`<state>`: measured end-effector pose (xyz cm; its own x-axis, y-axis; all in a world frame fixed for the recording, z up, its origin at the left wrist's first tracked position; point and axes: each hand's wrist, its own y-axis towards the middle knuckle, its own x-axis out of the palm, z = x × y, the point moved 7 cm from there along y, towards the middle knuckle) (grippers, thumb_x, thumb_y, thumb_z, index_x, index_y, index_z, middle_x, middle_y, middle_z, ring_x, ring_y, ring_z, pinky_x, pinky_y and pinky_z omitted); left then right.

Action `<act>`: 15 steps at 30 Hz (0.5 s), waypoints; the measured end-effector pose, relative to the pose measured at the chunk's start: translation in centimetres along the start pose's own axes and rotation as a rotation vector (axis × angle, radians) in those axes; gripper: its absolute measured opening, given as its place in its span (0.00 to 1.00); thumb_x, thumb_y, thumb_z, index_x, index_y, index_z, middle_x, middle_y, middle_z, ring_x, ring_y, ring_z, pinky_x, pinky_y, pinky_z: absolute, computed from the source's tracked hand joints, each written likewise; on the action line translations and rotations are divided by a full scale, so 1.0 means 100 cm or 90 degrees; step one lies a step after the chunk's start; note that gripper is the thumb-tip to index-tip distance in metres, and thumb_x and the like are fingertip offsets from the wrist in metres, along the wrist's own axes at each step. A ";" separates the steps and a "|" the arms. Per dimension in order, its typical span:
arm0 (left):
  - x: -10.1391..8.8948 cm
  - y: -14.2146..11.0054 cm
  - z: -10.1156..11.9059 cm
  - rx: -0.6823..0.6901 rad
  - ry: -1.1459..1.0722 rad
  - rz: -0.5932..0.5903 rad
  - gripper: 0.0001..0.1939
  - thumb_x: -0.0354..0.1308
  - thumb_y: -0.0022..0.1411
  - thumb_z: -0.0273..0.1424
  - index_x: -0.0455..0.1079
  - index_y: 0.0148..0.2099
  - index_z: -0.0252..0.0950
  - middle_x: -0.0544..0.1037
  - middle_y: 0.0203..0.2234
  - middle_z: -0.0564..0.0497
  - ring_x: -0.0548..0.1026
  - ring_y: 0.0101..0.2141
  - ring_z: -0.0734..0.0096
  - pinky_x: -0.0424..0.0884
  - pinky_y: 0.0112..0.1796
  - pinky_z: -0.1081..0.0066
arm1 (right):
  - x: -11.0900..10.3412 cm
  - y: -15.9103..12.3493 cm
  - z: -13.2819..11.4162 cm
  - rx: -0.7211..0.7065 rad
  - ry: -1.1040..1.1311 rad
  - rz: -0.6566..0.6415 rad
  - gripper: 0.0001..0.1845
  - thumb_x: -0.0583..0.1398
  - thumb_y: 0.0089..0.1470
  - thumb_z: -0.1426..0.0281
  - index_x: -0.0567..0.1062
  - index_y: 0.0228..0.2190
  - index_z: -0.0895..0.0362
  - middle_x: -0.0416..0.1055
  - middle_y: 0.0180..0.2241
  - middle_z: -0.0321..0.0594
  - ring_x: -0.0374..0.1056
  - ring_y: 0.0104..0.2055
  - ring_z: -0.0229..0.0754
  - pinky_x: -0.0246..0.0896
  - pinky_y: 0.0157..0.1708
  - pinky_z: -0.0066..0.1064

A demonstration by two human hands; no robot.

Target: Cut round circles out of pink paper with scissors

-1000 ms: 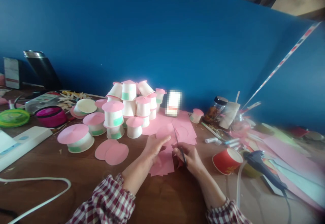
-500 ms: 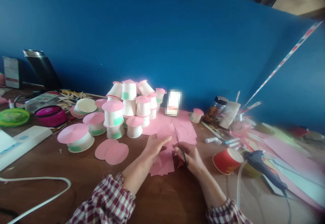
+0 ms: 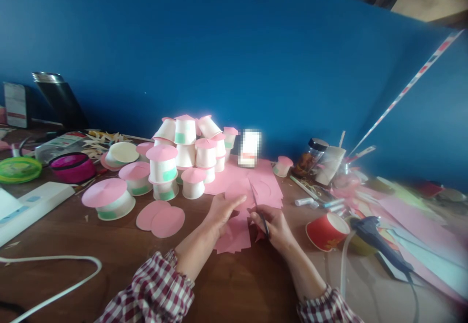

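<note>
My left hand [image 3: 222, 214] is closed on a piece of pink paper [image 3: 236, 193], thumb on top. In my right hand [image 3: 273, 225] is a pair of dark scissors [image 3: 253, 192], blades pointing away from me beside the paper. Whether the blades touch it I cannot tell. More pink paper [image 3: 234, 237] lies under my hands, and a larger pink sheet [image 3: 268, 174] spreads out behind them. Two cut pink paper discs [image 3: 168, 221] overlap on the table left of my left hand. Beyond them white paper cups [image 3: 163, 171] with pink cone tops are stacked and standing singly.
On the right are a red paper cup [image 3: 327, 231], a glue gun [image 3: 383, 245] with its cord, pens [image 3: 333, 203] and a lidded jar [image 3: 311, 157]. A white power strip [image 3: 36, 211] and its cable [image 3: 66, 258] lie left. A blurred-out phone-shaped object [image 3: 250, 148] stands against the wall.
</note>
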<state>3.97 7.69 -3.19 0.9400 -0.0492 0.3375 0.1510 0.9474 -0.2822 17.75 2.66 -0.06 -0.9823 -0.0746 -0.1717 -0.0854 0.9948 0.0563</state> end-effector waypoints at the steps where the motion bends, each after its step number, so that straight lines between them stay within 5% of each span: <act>1: 0.000 0.000 0.000 -0.002 0.001 0.001 0.26 0.69 0.38 0.43 0.72 0.37 0.32 0.75 0.28 0.45 0.73 0.26 0.67 0.67 0.27 0.70 | 0.000 0.000 0.001 -0.001 -0.002 0.000 0.19 0.63 0.48 0.57 0.75 0.32 0.62 0.66 0.19 0.33 0.57 0.14 0.30 0.63 0.12 0.25; 15: 0.001 -0.002 0.002 0.003 0.026 0.002 0.26 0.69 0.39 0.43 0.72 0.38 0.31 0.75 0.31 0.43 0.74 0.30 0.62 0.68 0.30 0.67 | 0.004 0.000 -0.001 0.005 0.021 -0.006 0.18 0.64 0.48 0.59 0.74 0.33 0.62 0.66 0.19 0.33 0.56 0.14 0.30 0.61 0.12 0.24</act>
<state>3.99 7.53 -2.89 0.9520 -0.0593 0.3003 0.1469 0.9492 -0.2783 17.39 2.62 -0.04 -0.9864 -0.0865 -0.1401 -0.0940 0.9944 0.0475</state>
